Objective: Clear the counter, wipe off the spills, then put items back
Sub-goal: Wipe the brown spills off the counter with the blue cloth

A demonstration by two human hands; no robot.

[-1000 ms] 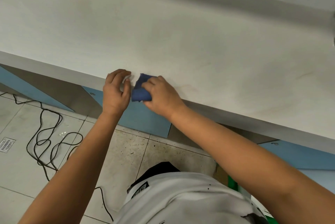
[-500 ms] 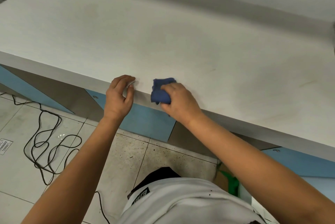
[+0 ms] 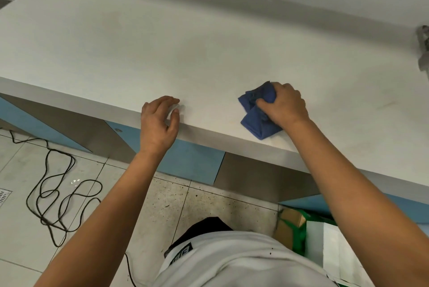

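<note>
The counter [image 3: 209, 42] runs from left to right in front of the person. The cloth [image 3: 256, 112] lies on the counter near its front edge, under the right hand [image 3: 284, 105]. The left hand [image 3: 159, 121] rests at the front edge, to the left of the cloth and apart from it. A cable [image 3: 58, 191] lies in loops on the floor [image 3: 162, 205], down on the left. A box [image 3: 291, 221] sits on the floor below the counter, on the right. A metal thing [image 3: 423, 47] stands far right on the counter.
</note>
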